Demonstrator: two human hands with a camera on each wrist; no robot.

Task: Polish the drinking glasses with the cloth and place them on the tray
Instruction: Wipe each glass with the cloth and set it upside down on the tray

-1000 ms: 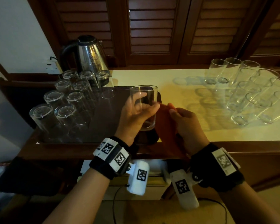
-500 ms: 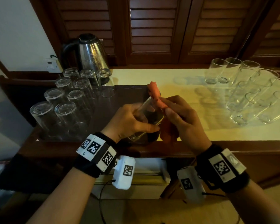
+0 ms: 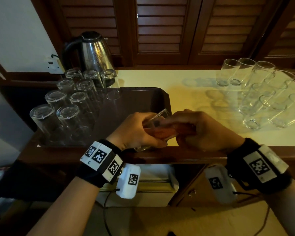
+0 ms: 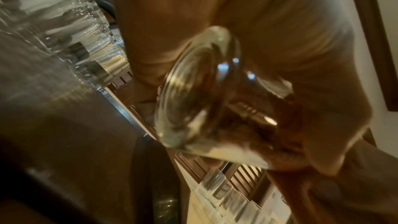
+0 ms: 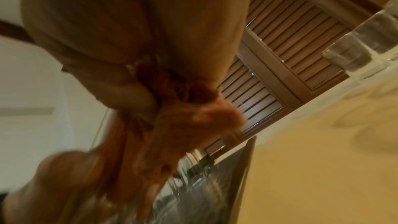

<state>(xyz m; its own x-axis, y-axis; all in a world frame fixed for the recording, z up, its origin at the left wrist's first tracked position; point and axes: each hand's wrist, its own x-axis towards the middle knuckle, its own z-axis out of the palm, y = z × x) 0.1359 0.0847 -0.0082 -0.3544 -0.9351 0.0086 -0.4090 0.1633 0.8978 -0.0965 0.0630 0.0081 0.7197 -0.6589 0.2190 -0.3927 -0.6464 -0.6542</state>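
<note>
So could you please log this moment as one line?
left hand: grips glass | right hand: pushes cloth inside | tray: not yet

- Dim, warm yellow light overall; the bench (image 3: 186, 86) top is the brightest area.
- Standing glasses (image 3: 262, 92) cast soft shadows leftward across it.
- Head view bows straight lines near its edges.
- Both wrist views are smeared with motion blur; the hands (image 4: 269, 23) fill them, out of focus.

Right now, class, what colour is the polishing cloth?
Orange-red; the cloth shows best in the head view.
</note>
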